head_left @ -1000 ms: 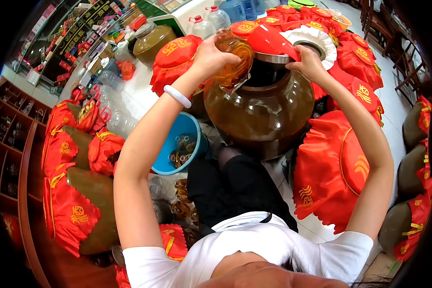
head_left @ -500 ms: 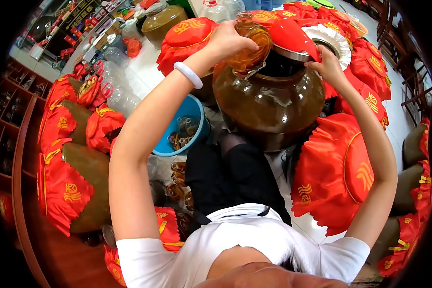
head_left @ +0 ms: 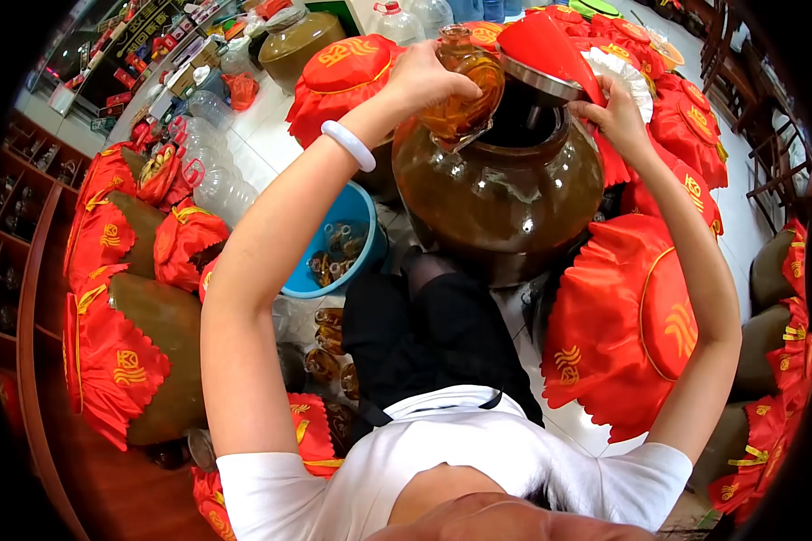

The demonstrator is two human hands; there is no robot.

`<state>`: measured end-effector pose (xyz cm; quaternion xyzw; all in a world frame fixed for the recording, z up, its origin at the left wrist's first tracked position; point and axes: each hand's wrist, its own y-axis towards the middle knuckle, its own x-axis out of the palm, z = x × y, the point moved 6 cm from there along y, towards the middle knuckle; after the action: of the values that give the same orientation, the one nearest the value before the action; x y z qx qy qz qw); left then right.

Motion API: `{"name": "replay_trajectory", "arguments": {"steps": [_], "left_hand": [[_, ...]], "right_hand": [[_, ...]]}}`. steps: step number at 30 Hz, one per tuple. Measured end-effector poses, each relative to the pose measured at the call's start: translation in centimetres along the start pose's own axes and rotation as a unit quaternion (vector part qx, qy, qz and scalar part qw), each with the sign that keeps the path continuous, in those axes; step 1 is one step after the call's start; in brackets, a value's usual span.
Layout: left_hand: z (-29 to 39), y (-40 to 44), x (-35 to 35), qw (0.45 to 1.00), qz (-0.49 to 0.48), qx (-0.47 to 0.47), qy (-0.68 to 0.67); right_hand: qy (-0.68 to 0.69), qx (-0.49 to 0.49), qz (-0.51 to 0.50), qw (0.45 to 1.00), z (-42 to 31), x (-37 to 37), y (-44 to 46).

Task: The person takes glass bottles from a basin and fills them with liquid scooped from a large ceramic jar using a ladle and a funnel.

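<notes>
My left hand is closed around a clear glass bottle with amber liquid and dark strands inside. The bottle stands near the left side of the mouth of a big brown glazed jar; I cannot tell whether it touches the rim. In my right hand is the edge of a red funnel with a metal band. It is tilted over the open jar mouth, and a narrow metal spout shows beneath the band. The jar's inside is dark.
Left of the jar sits a blue basin holding small bottles. More amber bottles stand beside my leg. Jars with red cloth covers crowd both sides. Clear plastic jugs lie at the left, and a wooden cabinet stands beyond.
The funnel has risen slightly and tilted, so its spout now shows below the metal band. My left hand keeps its hold on the bottle. The whole view has shifted a little.
</notes>
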<state>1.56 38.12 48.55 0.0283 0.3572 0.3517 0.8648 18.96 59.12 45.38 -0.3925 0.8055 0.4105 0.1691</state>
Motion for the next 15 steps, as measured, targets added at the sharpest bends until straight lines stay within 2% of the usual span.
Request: {"name": "replay_trajectory", "arguments": {"steps": [1, 3, 7, 8, 10, 12, 15], "left_hand": [[0.0, 0.0, 0.0, 1.0, 0.0, 0.001, 0.0], [0.3, 0.0, 0.1, 1.0, -0.016, 0.022, 0.01], [0.2, 0.2, 0.1, 0.999, 0.006, 0.048, 0.02], [0.0, 0.3, 0.1, 0.999, 0.008, 0.049, 0.02], [0.1, 0.4, 0.0, 0.998, 0.01, 0.052, 0.021], [-0.3, 0.4, -0.1, 1.0, 0.0, 0.003, 0.02], [0.6, 0.1, -0.1, 0.999, -0.009, 0.043, 0.019]], "right_hand": [[-0.001, -0.001, 0.0, 1.0, -0.8, -0.3, 0.2], [0.005, 0.064, -0.009, 0.998, -2.3, -1.0, 0.6], [0.033, 0.058, -0.011, 0.998, -2.3, -1.1, 2.2], [-0.018, 0.064, -0.019, 0.998, -2.1, -1.1, 2.7], [-0.009, 0.057, -0.025, 0.998, -2.2, -0.6, 3.4], [0.011, 0.048, -0.035, 0.998, -2.6, 0.2, 3.9], [0.059, 0.05, -0.07, 0.995, -2.6, 0.7, 4.9]]}}
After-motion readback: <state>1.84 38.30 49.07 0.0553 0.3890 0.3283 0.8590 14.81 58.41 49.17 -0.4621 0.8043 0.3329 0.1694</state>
